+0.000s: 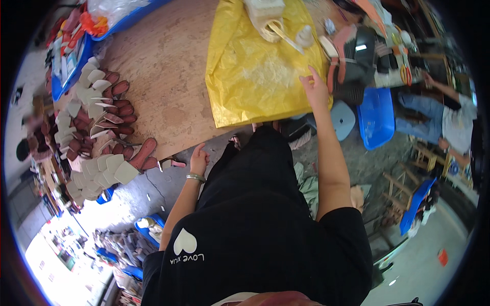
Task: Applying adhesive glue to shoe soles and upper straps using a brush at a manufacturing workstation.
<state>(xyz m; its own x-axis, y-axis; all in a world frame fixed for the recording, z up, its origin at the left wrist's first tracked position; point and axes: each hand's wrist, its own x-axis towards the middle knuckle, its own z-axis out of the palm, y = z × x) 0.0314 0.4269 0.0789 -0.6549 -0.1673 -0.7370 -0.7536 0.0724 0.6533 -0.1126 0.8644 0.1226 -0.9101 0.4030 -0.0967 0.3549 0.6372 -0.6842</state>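
My right hand point(314, 90) is over the right part of a yellow plastic sheet point(229, 102), index finger stretched out and thumb apart, holding nothing. Whitish smears mark the sheet's middle. At its far end stands a whitish container point(265, 14) with a pale-handled brush point(286, 35) across its mouth, and a small translucent pot point(304, 36) is beside it. My left hand point(199, 159), with a bracelet at the wrist, hangs off the near table edge, empty, fingers loosely bent and apart. Nearest to it is a reddish-brown shoe sole point(145, 152) at the end of the left-hand rows.
Rows of reddish-brown soles with cream pieces point(104, 171) line the left of the wooden table point(168, 56). Stacked black sole-like pieces point(360, 61) lie right of the sheet. Below are a blue-grey stool point(343, 121) and a blue tub point(376, 120). Another person point(454, 122) is far right.
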